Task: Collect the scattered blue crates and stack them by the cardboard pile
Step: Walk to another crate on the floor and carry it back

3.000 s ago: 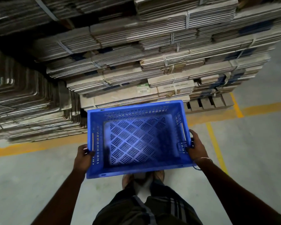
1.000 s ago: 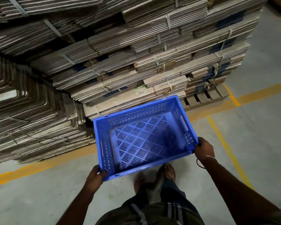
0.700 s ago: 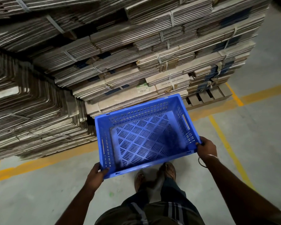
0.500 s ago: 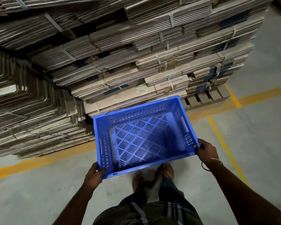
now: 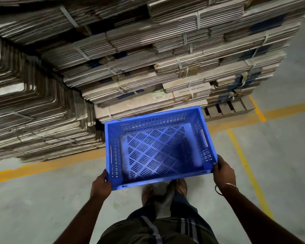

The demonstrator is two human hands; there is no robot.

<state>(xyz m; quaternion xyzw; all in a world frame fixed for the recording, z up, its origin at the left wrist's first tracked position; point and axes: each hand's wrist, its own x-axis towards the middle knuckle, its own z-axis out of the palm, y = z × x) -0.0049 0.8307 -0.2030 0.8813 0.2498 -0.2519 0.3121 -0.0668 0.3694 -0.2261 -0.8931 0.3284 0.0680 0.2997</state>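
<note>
two hands hold one blue crate in the middle of the frame, and they are yours. your left hand curls round its lower left corner. your right hand curls round its lower right corner (a thin bangle sits on that wrist). the crate has nothing in it and tips a little. its far edge is near the cardboard pile, which fills the top of the frame. your feet show just under the crate. yellow lines cross the grey floor at the right.
</note>
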